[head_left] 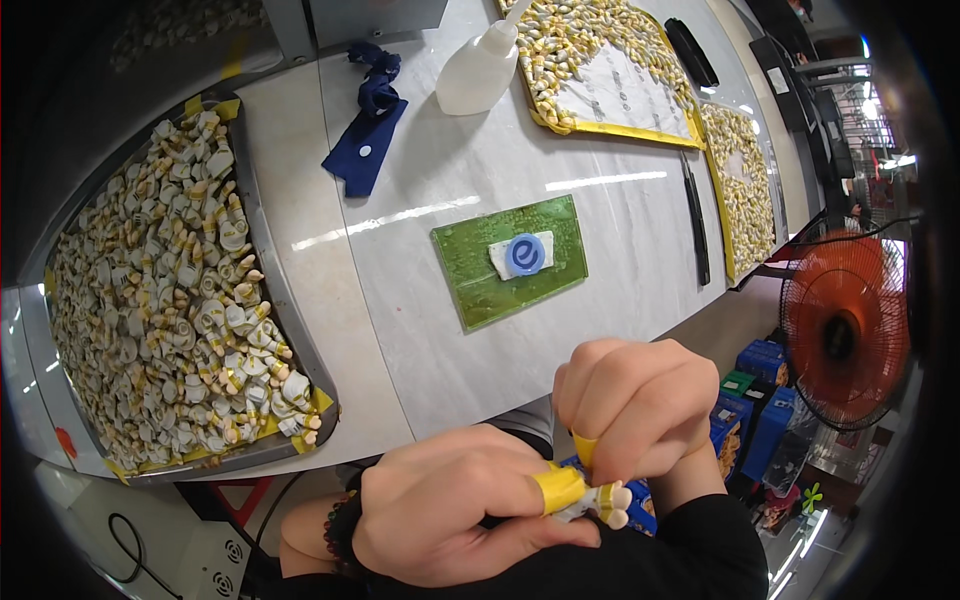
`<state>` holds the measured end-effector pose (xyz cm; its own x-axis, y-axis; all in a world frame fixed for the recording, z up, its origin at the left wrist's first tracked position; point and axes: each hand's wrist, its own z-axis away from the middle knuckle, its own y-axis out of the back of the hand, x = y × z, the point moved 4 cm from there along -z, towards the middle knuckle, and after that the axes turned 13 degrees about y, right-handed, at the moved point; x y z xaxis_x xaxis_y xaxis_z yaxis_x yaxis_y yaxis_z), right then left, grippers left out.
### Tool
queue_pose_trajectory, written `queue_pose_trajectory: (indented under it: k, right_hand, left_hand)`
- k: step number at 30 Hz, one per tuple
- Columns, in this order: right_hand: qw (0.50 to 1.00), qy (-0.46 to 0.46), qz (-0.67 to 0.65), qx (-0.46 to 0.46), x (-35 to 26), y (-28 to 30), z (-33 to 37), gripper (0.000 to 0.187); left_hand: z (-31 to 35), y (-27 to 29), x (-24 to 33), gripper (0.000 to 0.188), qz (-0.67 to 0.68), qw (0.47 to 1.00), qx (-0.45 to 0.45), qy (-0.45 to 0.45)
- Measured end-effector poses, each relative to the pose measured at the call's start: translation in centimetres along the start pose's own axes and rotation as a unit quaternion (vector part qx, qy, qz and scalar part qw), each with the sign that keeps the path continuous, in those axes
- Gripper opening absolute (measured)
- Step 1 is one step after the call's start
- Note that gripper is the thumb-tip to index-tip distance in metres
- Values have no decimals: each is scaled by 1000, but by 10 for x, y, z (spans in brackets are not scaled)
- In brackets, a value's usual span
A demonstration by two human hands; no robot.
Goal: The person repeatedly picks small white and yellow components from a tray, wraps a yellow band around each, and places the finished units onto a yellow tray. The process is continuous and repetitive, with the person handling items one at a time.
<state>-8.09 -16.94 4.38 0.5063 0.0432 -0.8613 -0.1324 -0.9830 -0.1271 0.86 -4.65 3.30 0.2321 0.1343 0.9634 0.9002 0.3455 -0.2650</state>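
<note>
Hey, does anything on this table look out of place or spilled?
I see no obvious spill or damage. Only the navy cloth looks slightly out of place: it lies twisted and bunched, not folded, beside the white bottle.

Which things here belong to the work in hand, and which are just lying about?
Work in hand:
small grey-and-yellow piece, pinched in the left hand, right hand close by
similar pieces heaped at far left, likely

Apparently just about, untouched:
dark blue cloth
whitish bottle, use unclear
orange fan

figurine (590, 500): smooth plastic | bottle (476, 76): translucent plastic | rag (372, 130): matt cloth | tabletop (390, 310): glossy, smooth
</note>
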Motion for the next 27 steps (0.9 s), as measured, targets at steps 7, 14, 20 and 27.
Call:
queue_pose_trajectory:
  k: [7,14,20,27]
  right_hand:
    - [1000,-7,13,25,1,-2,-1,9]
    - [998,2,59,20,-1,3,-1,18]
    - [973,27,172,151,-13,21,23,18]
    - [965,44,210,152,-18,23,26,18]
  left_hand:
    - [3,-2,-10,34,19,999,-25,12]
    - [3,8,-11,34,54,996,-41,65]
    - [41,74,57,17,-450,865,219,-48]
    - [35,147,87,28,-769,594,224,76]
